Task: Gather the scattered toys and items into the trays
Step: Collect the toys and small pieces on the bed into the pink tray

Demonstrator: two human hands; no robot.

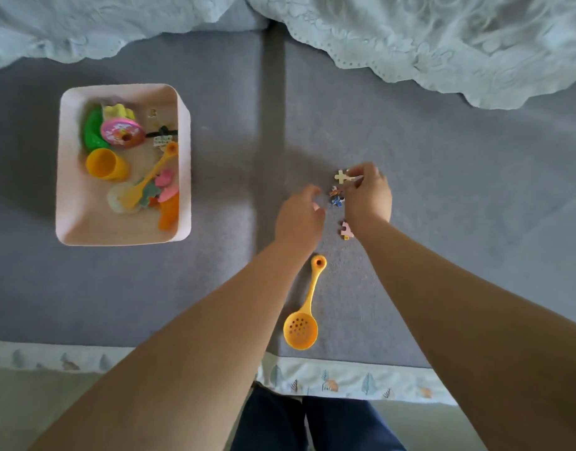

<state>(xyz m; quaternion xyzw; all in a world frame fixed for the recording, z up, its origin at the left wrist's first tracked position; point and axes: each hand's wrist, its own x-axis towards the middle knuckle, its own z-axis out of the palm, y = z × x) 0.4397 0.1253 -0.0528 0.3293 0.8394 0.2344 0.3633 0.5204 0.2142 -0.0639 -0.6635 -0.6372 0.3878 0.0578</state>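
Right hand (pixel 368 193): we pinch a cream puzzle piece (pixel 341 176) between thumb and fingers (pixel 356 172), clamped on its edge and lifted just off the bed; small flat pieces need a fingertip pinch.
Left hand (pixel 299 213): we hold it curled beside the colourful puzzle piece (pixel 336 196), fingers partly apart and holding nothing that we can see, likely ready to take the next piece.
Loose items: a pink puzzle piece (pixel 346 230) lies by our right wrist; the yellow strainer spoon (pixel 302 315) lies near the bed's front edge, between our forearms.
Tray (pixel 68 157): it sits well to the left, already holding a yellow cup (pixel 106 164), a pink disc (pixel 122 133) and other toys; its near part is bare.
Open room: the grey bed surface (pixel 215 125) between hands and tray is bare, so the carry leftward looks unobstructed.
Edges: the rumpled blanket (pixel 442 43) borders the far side; the strainer spoon sits nearest the drop.
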